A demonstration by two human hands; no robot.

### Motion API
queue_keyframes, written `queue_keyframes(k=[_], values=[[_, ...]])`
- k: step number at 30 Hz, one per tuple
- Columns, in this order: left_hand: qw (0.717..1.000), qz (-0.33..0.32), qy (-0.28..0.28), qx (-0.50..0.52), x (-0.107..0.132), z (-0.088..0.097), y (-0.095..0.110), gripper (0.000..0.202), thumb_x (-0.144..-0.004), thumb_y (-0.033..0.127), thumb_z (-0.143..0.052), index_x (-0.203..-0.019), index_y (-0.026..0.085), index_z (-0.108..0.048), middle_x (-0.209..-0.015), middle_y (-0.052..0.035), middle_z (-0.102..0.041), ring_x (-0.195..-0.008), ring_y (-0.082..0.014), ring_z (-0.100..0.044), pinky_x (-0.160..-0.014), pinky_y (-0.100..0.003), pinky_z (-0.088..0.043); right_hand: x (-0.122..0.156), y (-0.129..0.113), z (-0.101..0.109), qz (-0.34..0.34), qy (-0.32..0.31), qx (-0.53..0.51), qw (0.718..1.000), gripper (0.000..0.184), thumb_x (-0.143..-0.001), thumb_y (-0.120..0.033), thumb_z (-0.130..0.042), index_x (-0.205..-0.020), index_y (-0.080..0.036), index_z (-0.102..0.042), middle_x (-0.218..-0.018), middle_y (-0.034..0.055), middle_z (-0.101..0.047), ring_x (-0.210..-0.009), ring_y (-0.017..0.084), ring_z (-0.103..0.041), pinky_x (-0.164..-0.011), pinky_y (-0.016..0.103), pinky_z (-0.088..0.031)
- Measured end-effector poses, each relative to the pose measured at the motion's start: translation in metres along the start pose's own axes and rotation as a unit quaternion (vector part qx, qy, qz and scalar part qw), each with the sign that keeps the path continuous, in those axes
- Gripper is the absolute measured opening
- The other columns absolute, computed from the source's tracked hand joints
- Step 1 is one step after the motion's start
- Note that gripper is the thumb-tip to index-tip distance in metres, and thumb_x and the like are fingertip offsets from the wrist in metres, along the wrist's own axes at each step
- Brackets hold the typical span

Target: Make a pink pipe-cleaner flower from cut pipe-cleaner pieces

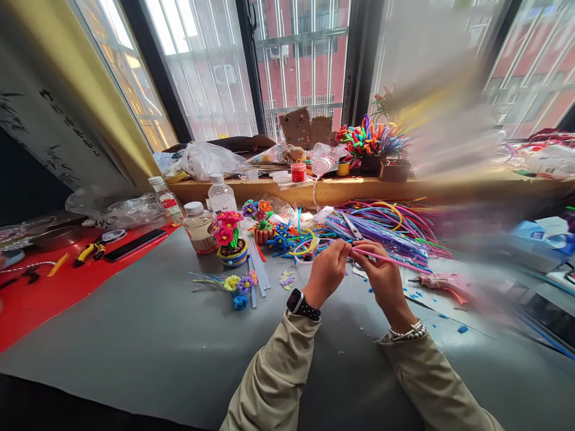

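Note:
Between my two hands is a pink pipe cleaner (406,261), its long end reaching out to the right. My left hand (329,266) pinches its left end. Close beside it, my right hand (381,276) has thumb and fingers closed on the same stem. Just beyond my hands lie a pair of scissors (351,226) and a heap of loose pipe cleaners (381,224), some in clear wrap. To the left sit a small pot of pink pipe-cleaner flowers (229,230) and a flat bunch of small flowers (242,284).
Clear glue sticks (258,269) lie left of my hands. A glue gun (438,281) rests at right among blue scraps. Bottles (199,230) stand at the back left, near pliers (90,254) and a phone (137,244). The windowsill (278,193) is crowded. A blur covers the right side.

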State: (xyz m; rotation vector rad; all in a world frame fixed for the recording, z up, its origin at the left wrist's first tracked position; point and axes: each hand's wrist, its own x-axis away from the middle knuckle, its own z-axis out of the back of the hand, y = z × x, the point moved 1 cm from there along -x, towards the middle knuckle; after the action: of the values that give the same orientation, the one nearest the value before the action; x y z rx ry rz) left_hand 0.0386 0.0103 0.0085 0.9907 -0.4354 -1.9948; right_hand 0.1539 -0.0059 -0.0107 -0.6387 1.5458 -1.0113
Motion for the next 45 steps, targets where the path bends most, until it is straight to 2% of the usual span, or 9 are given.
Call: queue_keyframes(k=[5,11,23,28,31,35,37,40,45], values=[[0.999,0.008,-0.012,0.036,-0.003,0.0,-0.004,0.031,-0.086,0.035,-0.023,-0.065,0.019,-0.039,-0.065,0.0003,-0.046,-0.061,-0.0119,-0.043,-0.059,-0.024,-0.033,-0.001,-0.006,0.005,0.122,0.016,0.129,0.984,0.01,-0.073,-0.029,-0.057,-0.073,-0.021,-0.063,-0.09,0.0065,-0.055,-0.088,0.02,-0.052,-0.076,0.038,-0.044],[0.975,0.026,-0.101,0.197,-0.006,0.003,-0.007,0.036,-0.085,0.038,-0.025,-0.058,0.017,-0.038,-0.055,0.0026,-0.037,-0.051,-0.0084,-0.033,-0.05,-0.023,-0.028,-0.002,-0.014,0.009,0.165,-0.011,0.165,0.972,0.007,-0.075,-0.024,-0.056,-0.073,-0.022,-0.062,-0.094,0.006,-0.054,-0.09,0.02,-0.051,-0.077,0.037,-0.043],[0.702,0.178,-0.392,0.568,0.0,0.013,-0.007,0.032,-0.08,0.035,-0.038,-0.057,0.015,-0.032,-0.05,0.0077,-0.017,-0.038,-0.002,-0.009,-0.038,-0.018,-0.006,-0.003,-0.014,0.015,0.12,-0.119,0.018,0.985,0.013,-0.073,-0.023,-0.058,-0.085,-0.027,-0.063,-0.098,0.0039,-0.051,-0.094,0.019,-0.051,-0.07,0.033,-0.048],[0.645,0.202,-0.415,0.609,0.001,0.013,-0.008,0.029,-0.079,0.03,-0.039,-0.055,0.015,-0.032,-0.048,0.0083,-0.015,-0.036,-0.0017,-0.01,-0.037,-0.017,-0.009,-0.002,-0.017,0.014,0.108,-0.139,0.014,0.984,0.009,-0.074,-0.023,-0.057,-0.076,-0.025,-0.065,-0.092,0.0029,-0.056,-0.087,0.017,-0.053,-0.073,0.032,-0.046],[0.7,0.198,-0.378,0.573,0.0,0.012,-0.005,0.03,-0.081,0.036,-0.035,-0.063,0.013,-0.042,-0.047,0.0082,-0.021,-0.036,-0.0021,-0.015,-0.038,-0.017,-0.014,-0.003,-0.015,0.014,0.097,-0.12,-0.009,0.988,0.008,-0.074,-0.022,-0.057,-0.075,-0.024,-0.064,-0.084,0.0024,-0.056,-0.082,0.016,-0.054,-0.071,0.031,-0.046],[0.87,0.133,-0.238,0.41,-0.004,0.009,-0.003,0.036,-0.078,0.046,-0.04,-0.076,0.011,-0.049,-0.056,0.0014,-0.046,-0.045,-0.0052,-0.038,-0.043,-0.019,-0.028,-0.005,-0.01,0.015,0.069,-0.068,-0.005,0.995,0.007,-0.074,-0.024,-0.057,-0.076,-0.022,-0.063,-0.082,0.0026,-0.054,-0.078,0.016,-0.054,-0.067,0.03,-0.047],[0.927,0.086,-0.162,0.326,-0.004,0.008,-0.004,0.035,-0.071,0.045,-0.051,-0.086,0.012,-0.05,-0.068,-0.0015,-0.053,-0.055,-0.008,-0.047,-0.05,-0.02,-0.035,-0.006,-0.008,0.015,0.056,-0.036,0.01,0.998,0.007,-0.073,-0.025,-0.057,-0.076,-0.021,-0.063,-0.084,0.0028,-0.054,-0.078,0.015,-0.054,-0.066,0.029,-0.047],[0.977,-0.004,-0.066,0.202,-0.003,0.006,-0.004,0.034,-0.067,0.039,-0.059,-0.089,0.015,-0.053,-0.082,-0.0046,-0.058,-0.075,-0.0132,-0.053,-0.066,-0.025,-0.041,-0.006,-0.006,0.016,0.04,-0.004,0.02,0.999,0.009,-0.073,-0.027,-0.057,-0.076,-0.02,-0.062,-0.086,0.0033,-0.054,-0.079,0.016,-0.053,-0.065,0.028,-0.047],[0.994,-0.077,-0.025,0.07,0.002,-0.001,-0.004,0.025,-0.075,0.033,-0.05,-0.093,0.016,-0.055,-0.087,-0.0061,-0.061,-0.079,-0.0158,-0.055,-0.072,-0.028,-0.041,-0.004,-0.005,0.013,0.028,0.012,0.028,0.999,0.011,-0.073,-0.028,-0.057,-0.077,-0.019,-0.062,-0.085,0.0034,-0.054,-0.079,0.016,-0.053,-0.064,0.027,-0.047]])
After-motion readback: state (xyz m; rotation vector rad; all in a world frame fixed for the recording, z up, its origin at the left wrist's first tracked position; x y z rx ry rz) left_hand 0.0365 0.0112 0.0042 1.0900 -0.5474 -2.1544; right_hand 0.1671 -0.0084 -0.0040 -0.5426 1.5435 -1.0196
